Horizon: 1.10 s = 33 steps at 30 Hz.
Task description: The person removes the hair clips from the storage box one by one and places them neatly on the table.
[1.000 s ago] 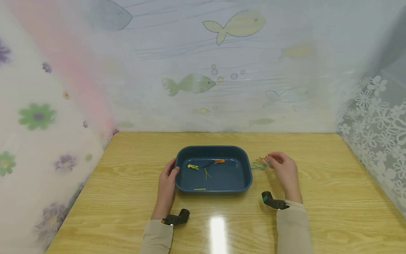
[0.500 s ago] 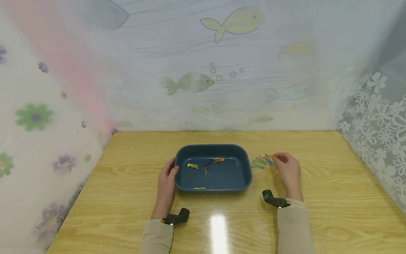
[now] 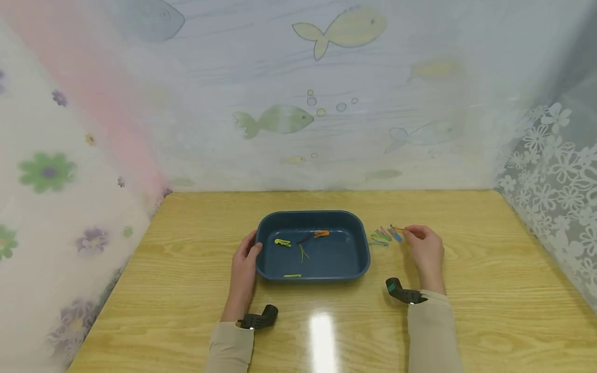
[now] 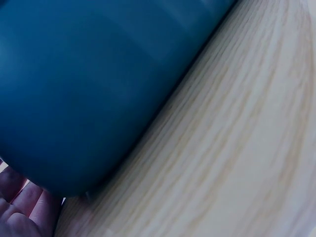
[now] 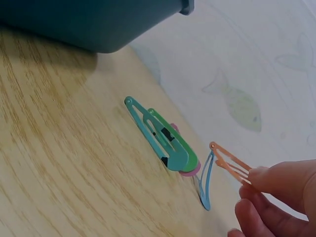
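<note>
My right hand [image 3: 425, 255] pinches an orange snap hair clip [image 5: 232, 164] between thumb and fingertips, just above the table. Beside it, a blue hair clip [image 5: 206, 181] lies near a cluster with a teal clip [image 5: 159, 136], a green clip [image 5: 190, 157] and a mostly covered pink clip [image 5: 190, 173]. My left hand [image 3: 244, 267] grips the left side of a dark blue basin [image 3: 333, 267], thumb at the rim. Inside the basin lie a yellow clip [image 3: 282, 242], an orange clip [image 3: 321, 234], a dark clip [image 3: 305, 238] and a yellow-green clip [image 3: 303, 253].
A thin yellow strip [image 3: 292, 275] lies near the basin's front wall, inside. The wooden table [image 3: 186, 290] ends at the back against a fish-patterned sheet [image 3: 354, 145]. Patterned curtains stand at the left and right.
My right hand has drawn a little to the right with the orange hair clip, away from the cluster; the blue clip now shows more plainly. My left hand stays at the basin.
</note>
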Each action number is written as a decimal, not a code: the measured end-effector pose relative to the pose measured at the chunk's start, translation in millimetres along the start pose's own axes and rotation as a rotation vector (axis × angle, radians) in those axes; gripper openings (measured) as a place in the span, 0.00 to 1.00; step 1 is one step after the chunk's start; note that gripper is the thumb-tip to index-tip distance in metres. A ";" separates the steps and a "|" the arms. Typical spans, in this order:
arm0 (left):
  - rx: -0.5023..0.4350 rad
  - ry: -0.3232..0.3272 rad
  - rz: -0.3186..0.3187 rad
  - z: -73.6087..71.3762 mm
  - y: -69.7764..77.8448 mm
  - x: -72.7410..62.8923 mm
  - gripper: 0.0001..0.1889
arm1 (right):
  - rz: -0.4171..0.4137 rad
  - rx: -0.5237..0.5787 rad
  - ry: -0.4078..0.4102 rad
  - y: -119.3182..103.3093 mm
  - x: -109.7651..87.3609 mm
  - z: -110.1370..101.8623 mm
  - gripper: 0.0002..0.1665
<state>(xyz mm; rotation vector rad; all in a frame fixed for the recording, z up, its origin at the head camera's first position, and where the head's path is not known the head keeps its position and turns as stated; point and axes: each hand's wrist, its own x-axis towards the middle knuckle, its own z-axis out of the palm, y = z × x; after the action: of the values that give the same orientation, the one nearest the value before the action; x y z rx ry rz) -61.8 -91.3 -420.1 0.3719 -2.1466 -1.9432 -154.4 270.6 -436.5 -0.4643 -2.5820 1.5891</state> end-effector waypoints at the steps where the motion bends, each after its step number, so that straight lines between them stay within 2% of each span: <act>1: 0.002 0.001 0.001 0.2 0.8 -0.5 0.19 | 0.002 0.001 -0.001 0.7 0.3 0.0 0.19; 18: 0.004 0.001 -0.004 0.5 2.6 -2.0 0.19 | 0.094 0.033 0.051 3.1 2.7 -3.6 0.18; 33: 0.001 0.000 0.000 0.4 2.8 -2.3 0.20 | 0.112 0.016 0.064 6.2 5.1 -2.1 0.18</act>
<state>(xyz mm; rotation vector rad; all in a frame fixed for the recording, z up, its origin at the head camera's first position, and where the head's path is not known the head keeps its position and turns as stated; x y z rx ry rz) -59.9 -89.9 -417.4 0.3721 -2.1477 -1.9425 -157.4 276.5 -441.5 -0.6572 -2.5356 1.5995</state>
